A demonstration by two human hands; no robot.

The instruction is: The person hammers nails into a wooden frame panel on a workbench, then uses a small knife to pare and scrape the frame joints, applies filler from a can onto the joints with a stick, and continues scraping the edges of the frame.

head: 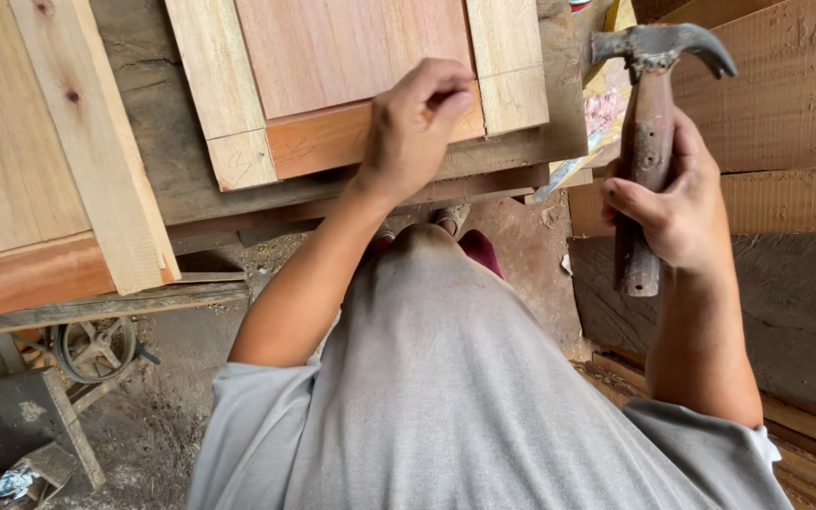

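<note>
My left hand (413, 123) rests on the near rail of a wooden panel door (351, 57), its fingers pinched together at the rail's edge as if on something very small; I cannot make out what. The door has a reddish panel framed by pale strips and lies on a rough workbench (177, 151). To the right, my right hand (677, 198) grips the worn wooden handle of a claw hammer (649, 113), held upright with its rusty steel head raised above the hand and clear of the wood.
A second pale framed panel (49, 161) lies at the left on the bench. Boards and sheets (795, 94) lean at the right. Below left, on the dirt floor, stand a metal wheel (96, 348) and a dark block (11, 416).
</note>
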